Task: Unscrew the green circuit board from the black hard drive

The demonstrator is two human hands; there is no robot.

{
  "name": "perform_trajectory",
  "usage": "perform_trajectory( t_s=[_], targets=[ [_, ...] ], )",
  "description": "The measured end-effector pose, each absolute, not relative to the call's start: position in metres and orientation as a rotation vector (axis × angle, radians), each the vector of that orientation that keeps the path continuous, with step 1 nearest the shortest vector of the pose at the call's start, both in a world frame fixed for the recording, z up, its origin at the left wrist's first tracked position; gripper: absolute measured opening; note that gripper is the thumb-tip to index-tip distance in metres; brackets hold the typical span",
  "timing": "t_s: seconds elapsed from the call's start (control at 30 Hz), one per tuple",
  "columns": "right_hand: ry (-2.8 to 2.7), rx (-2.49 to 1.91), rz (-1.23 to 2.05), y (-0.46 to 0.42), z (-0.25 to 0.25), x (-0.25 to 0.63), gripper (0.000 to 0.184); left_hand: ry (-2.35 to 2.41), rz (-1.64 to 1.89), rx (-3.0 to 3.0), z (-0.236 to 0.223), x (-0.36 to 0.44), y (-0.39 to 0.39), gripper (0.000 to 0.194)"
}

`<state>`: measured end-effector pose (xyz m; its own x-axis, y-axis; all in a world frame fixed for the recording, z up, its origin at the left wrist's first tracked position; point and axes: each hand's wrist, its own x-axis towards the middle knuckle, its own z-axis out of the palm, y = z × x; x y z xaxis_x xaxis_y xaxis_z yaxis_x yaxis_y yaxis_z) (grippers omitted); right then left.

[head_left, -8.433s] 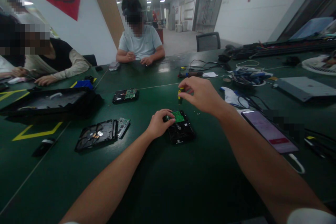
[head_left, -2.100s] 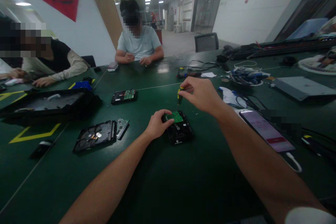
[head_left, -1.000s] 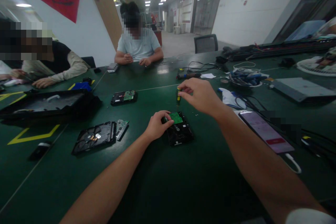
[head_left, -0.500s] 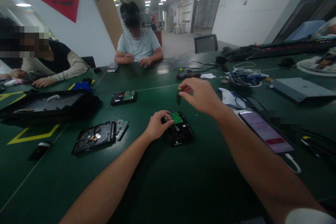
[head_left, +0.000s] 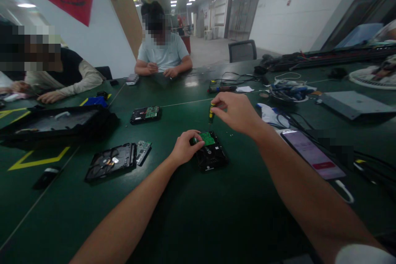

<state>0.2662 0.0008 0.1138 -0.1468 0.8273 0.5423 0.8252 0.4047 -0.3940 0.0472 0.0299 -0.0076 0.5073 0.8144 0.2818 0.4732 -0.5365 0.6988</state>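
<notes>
A black hard drive (head_left: 213, 157) lies on the green table with its green circuit board (head_left: 208, 138) facing up. My left hand (head_left: 188, 147) grips the drive's left edge, thumb on the board side. My right hand (head_left: 233, 111) pinches the top of a small yellow and black screwdriver (head_left: 211, 114), held upright with its thin shaft pointing down at the far edge of the board. Whether the tip sits in a screw is too small to tell. Several tiny screws (head_left: 230, 135) lie just right of the drive.
Left of the drive are another hard drive (head_left: 111, 161), a loose circuit board (head_left: 143, 152), a further drive (head_left: 145, 114) and a black tray (head_left: 55, 126). A phone (head_left: 312, 154), gloves (head_left: 274, 115) and cables lie right. Two people sit across the table.
The screwdriver has turned in my right fingers, so more yellow shows on its handle. My left hand and the hard drive have stayed in place.
</notes>
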Motion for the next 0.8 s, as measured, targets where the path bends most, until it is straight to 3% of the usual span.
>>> perform_trajectory(
  t_s=[0.2, 0.8],
  targets=[
    [-1.881, -1.406, 0.111, 0.0003, 0.1131, 0.2646, 0.01, 1.054, 0.824, 2.175, -0.0092, 0.0468, 0.03, 0.01],
    [-1.981, -1.418, -0.019, -0.0007, 0.1153, 0.2642, 0.014, 0.98, 0.84, 2.225, -0.01, 0.0466, 0.0316, 0.006]
  ],
)
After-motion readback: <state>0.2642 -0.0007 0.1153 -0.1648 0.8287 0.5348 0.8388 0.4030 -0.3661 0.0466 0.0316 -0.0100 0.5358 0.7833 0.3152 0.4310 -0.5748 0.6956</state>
